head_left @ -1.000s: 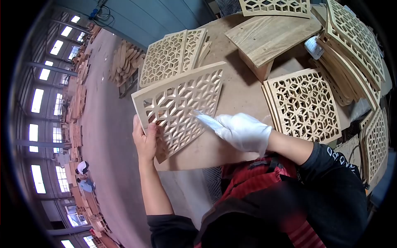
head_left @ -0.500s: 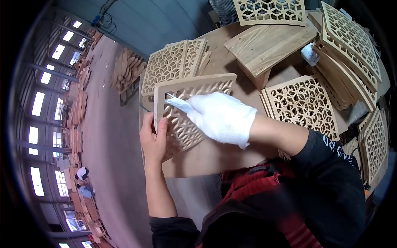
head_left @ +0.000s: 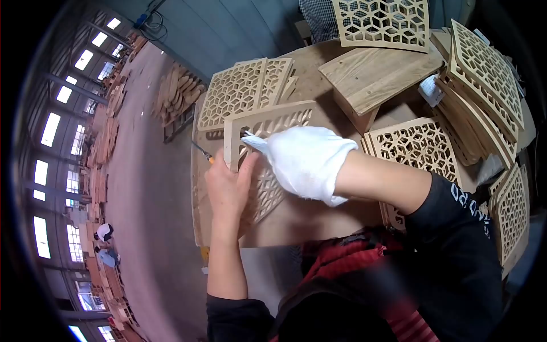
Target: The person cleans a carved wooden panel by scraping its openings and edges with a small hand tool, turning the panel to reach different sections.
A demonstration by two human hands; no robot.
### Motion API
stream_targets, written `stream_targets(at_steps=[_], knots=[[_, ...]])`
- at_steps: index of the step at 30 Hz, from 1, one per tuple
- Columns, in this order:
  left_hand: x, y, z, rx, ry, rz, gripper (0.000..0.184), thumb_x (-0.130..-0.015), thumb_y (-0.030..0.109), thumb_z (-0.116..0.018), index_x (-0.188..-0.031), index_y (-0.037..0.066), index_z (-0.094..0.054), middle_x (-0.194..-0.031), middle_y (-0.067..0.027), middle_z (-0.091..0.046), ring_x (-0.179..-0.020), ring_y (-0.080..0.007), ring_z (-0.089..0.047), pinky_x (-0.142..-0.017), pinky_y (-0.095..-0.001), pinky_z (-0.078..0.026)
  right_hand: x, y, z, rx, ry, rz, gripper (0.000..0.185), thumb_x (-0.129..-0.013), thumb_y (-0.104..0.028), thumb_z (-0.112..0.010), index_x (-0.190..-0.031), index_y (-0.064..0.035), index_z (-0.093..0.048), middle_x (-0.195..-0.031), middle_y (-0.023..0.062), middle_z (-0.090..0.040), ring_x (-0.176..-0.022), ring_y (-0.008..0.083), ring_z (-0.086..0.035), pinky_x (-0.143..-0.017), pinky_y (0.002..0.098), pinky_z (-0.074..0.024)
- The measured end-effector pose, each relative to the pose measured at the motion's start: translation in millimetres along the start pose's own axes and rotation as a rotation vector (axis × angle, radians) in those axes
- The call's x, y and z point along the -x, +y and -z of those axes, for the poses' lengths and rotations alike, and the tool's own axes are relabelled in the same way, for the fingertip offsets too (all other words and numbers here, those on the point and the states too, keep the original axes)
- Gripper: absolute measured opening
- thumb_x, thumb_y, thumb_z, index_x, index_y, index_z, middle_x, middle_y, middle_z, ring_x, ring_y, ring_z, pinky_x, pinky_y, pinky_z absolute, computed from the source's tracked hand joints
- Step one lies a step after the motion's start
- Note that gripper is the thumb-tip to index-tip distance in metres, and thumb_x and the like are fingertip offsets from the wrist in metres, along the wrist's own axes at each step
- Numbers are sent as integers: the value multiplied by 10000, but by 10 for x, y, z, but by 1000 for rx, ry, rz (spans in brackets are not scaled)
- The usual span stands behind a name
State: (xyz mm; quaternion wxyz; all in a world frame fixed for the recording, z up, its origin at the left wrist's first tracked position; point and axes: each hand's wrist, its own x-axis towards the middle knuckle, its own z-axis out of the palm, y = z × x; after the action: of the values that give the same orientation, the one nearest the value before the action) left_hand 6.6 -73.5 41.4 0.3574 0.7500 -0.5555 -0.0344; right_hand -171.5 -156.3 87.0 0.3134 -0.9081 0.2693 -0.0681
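A pale wooden lattice panel is held tilted above the table, with cut-out holes and a solid border. My bare left hand grips its left edge, thumb on the near face and the other fingers largely hidden. My right hand, in a white glove, is at the upper left corner of the lattice. Its fingers are pinched together, with the whitish tip at a hole; whether something thin is in them I cannot make out. Beside my left hand lies a thin tool with an orange end.
Lattice panels are stacked at the table's back left, and another stack lies to the right. A wooden block stands behind. Curved panels lean at far right. Two people are far off on the left.
The lattice panel has turned a little, and my left hand has moved right and higher along its edge. The gloved fingers remain at the corner. The thin tool's orange end now shows.
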Motion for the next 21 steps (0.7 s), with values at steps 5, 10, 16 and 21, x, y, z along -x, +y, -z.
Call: stream_targets(at_steps=[5, 10, 16, 21], knots=[[-35, 52, -29, 12, 40, 8, 310, -813, 197, -765, -972, -48, -660, -780, -202, -698, -729, -322, -704, -668, -369, -526, -295, 112, -152, 46, 120, 125, 272, -825, -133, -585, -1038, 3, -688, -963, 214, -701, -891, 364, -686, -792, 425, -543], [-22, 43, -49, 24, 28, -76, 274, -847, 195, -724, -953, -48, -658, -798, -219, -698, -706, -328, -697, -651, -392, -519, -404, 11, 41, 215, -33, 105, 222, -796, -154, -627, -930, -15, -735, -939, 210, -708, -859, 359, -693, -771, 404, -548], [-51, 49, -69, 11, 44, -14, 300, -846, 227, -734, -955, -42, -662, -784, -209, -697, -709, -312, -697, -658, -390, -520, -396, 121, -30, 182, 42, 163, 233, -793, -142, -646, -966, -4, -716, -918, 209, -705, -832, 368, -686, -767, 413, -551], [-103, 1, -85, 60, 37, -84, 297, -841, 217, -745, -963, -41, -662, -787, -192, -704, -699, -270, -693, -660, -372, -521, -378, 94, 47, 189, -24, 127, 335, -842, -153, -530, -1111, 9, -643, -884, 233, -690, -786, 405, -663, -738, 453, -528]])
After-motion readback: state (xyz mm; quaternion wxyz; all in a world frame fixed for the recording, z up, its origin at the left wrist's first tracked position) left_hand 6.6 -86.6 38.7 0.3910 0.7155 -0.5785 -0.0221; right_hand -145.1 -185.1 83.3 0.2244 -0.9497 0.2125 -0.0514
